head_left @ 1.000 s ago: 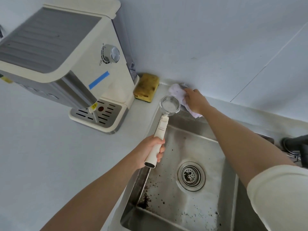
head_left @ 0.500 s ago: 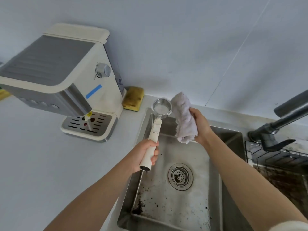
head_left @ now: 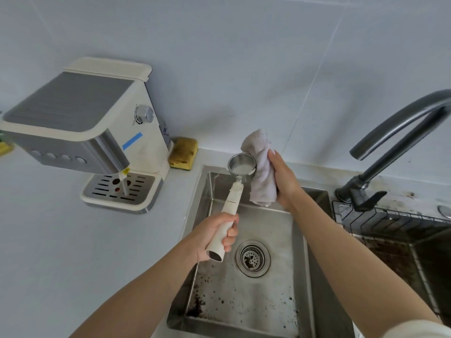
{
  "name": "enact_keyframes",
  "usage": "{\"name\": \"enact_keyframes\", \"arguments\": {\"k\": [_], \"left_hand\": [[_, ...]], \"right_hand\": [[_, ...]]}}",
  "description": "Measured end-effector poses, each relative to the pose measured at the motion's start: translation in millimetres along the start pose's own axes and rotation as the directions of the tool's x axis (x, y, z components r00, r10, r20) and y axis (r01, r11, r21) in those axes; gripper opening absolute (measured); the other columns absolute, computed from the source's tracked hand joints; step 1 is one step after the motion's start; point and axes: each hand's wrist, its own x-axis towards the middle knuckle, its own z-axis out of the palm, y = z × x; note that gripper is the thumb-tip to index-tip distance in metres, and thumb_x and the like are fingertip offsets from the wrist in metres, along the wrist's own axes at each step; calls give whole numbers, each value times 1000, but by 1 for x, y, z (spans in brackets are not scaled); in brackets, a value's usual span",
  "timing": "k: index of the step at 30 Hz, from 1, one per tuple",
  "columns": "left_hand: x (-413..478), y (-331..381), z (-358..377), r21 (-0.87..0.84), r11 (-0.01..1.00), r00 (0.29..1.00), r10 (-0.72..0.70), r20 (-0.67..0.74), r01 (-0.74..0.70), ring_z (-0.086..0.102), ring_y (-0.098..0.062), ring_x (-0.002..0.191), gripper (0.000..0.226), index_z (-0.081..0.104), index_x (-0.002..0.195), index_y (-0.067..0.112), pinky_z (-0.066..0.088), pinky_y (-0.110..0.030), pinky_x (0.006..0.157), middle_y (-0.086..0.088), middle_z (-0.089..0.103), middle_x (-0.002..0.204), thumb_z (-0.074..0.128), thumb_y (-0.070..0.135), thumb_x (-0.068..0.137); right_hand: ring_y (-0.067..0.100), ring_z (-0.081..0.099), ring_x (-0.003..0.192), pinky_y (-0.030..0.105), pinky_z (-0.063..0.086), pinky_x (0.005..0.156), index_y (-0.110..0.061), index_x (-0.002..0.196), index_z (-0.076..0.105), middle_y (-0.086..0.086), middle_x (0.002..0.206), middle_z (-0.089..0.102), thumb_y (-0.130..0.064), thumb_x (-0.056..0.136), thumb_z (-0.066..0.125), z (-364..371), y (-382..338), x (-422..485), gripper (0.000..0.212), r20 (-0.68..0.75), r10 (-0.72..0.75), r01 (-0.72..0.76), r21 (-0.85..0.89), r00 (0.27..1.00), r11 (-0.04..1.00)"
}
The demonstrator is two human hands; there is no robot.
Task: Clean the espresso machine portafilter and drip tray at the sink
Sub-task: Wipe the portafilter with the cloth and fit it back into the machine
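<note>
Head view, step: I'm about to wipe the steel-basket, cream-handled portafilter (head_left: 234, 191) over the sink (head_left: 268, 276).
Left hand (head_left: 214, 236): wrapped round its handle.
Right hand (head_left: 283, 181): clutching the bunched white cloth (head_left: 260, 172).
Next: I'd press the cloth into the basket.

Soft, even daylight is filling the scene, bright and cool in tone. The espresso machine (head_left: 80, 132) is casting a faint shadow onto the wall to its right, and the faucet (head_left: 400, 132) is catching a pale sheen along its arc. The sink (head_left: 300, 284) is reflecting dull highlights near its drain. Wide-angle distortion is bending the wall's tile lines and stretching both forearms toward the lower edge. Focus is holding fairly sharp around the sink, softening slightly at the corners.
</note>
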Motion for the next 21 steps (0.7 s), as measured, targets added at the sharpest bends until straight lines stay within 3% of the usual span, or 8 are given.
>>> {"name": "enact_keyframes", "arguments": {"k": [2,4,9,12,13,17,19,21], "left_hand": [[-3,3,4,-9,1000,1000,15,13,-15,40,-6,31,13,48,76,14,36,-15,34,4,49,46,57,22,70],[-5,8,7,-30,999,999,39,28,-38,41,-6,31,12,48,76,14,36,-15,34,4,49,46,56,21,71],[-5,11,15,-28,999,997,22,79,-20,40,-5,31,7,46,74,16,35,-15,33,5,48,45,52,20,73],[-3,8,20,-37,999,995,-18,99,22,40,-5,30,7,46,72,17,34,-14,33,6,47,44,51,20,72],[-3,8,21,-37,999,994,-28,104,32,40,-5,31,7,45,72,17,34,-14,33,5,47,44,52,20,72],[-4,9,17,29,998,994,-62,91,60,40,-6,32,10,45,73,16,35,-15,34,4,48,46,54,19,72],[-7,11,9,151,987,996,-66,66,56,40,-8,33,13,44,77,16,36,-16,35,3,49,47,55,17,72],[-9,14,-1,317,947,997,-71,43,54,41,-10,35,17,43,81,14,37,-18,38,1,50,50,57,17,72]], "right_hand": [[9,68,67,21,53,58,-18,104,59,-2,80,72,-40,96,38,-2,-1,-6,31,-51,20,-16,84,998,996],[8,68,65,24,54,63,-19,101,61,-3,75,72,-42,96,38,-4,1,-9,33,-107,40,-29,102,994,994],[12,67,90,29,54,75,-26,119,56,-1,98,71,-48,96,31,18,8,-20,40,-103,-50,41,-89,993,995],[-14,60,82,5,47,70,-38,108,49,-20,96,60,-37,100,28,32,8,-23,22,-134,-214,186,-193,968,963],[-14,58,81,2,45,67,-37,107,46,-20,96,57,-34,100,27,34,7,-23,20,-149,-234,202,-202,961,958],[5,56,91,17,43,79,-23,114,50,-8,98,59,-35,100,26,30,-1,-20,30,-188,-194,148,-234,963,961],[13,58,82,25,45,78,-18,102,59,-3,85,63,-38,98,31,20,-5,-17,34,-147,-88,54,-222,985,974],[17,60,64,34,48,67,-17,85,65,2,68,65,-44,94,40,8,-12,-19,38,-85,55,-71,-197,995,978]]}}
